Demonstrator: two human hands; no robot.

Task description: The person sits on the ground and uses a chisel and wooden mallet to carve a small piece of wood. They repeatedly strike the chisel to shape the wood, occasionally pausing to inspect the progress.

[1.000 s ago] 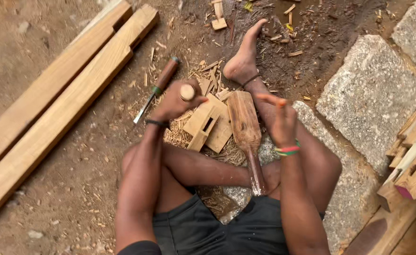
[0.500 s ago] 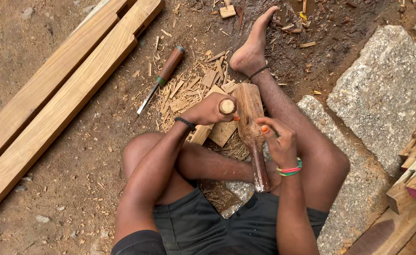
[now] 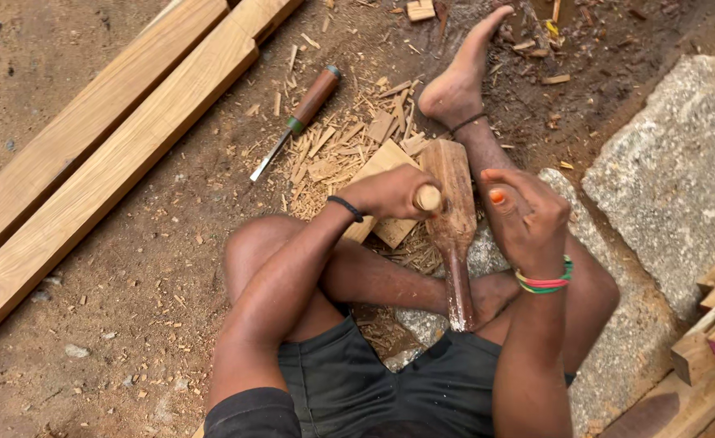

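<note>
Here, carving wood on the ground, seen from the head.
Left hand (image 3: 390,193) wrapped tight on a peg-like handle (image 3: 429,197), right beside the mallet (image 3: 452,219); mallet lying long toward the lap; right hand (image 3: 528,219) curled, touching its right edge, grip unclear.

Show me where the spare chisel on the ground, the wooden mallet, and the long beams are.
spare chisel (image 3: 313,99): head view, on its brown handle.
wooden mallet (image 3: 453,195): head view, on its broad head.
long beams (image 3: 122,154): head view, on the near beam's top face.
</note>
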